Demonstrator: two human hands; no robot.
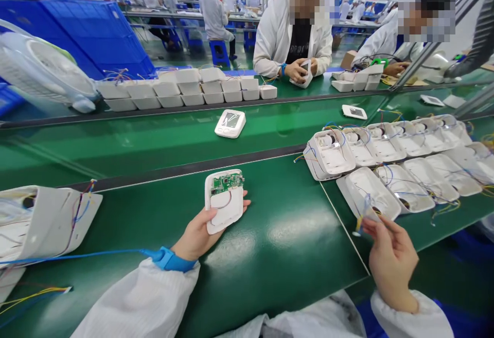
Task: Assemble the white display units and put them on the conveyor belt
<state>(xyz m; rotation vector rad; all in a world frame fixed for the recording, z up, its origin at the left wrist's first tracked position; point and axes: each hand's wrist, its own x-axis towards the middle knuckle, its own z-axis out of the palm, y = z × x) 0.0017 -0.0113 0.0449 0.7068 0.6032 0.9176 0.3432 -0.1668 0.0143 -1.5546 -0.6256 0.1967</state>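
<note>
In my left hand [196, 237] lies a white plastic panel [226, 214], its inner side facing up, with the thumb over its left edge and fingertips showing beyond its right edge. A green circuit board [227, 182] sits across the panel's top, and a thin wire loops below it. My right hand [393, 261] is at the near edge of an open white housing [368, 191], its fingers pinched on a blurred bundle of thin wires [360, 219] with a small white connector. Whether those fingers also touch the housing, I cannot tell.
Two rows of white housings [409, 137] with loose wires fill the right. Another housing [73, 219] stands at left, by a blue wrist-strap cord [96, 254]. Beyond a dark rail, a screen unit [230, 123] lies on the green belt [162, 140]. Co-workers [270, 34] sit opposite.
</note>
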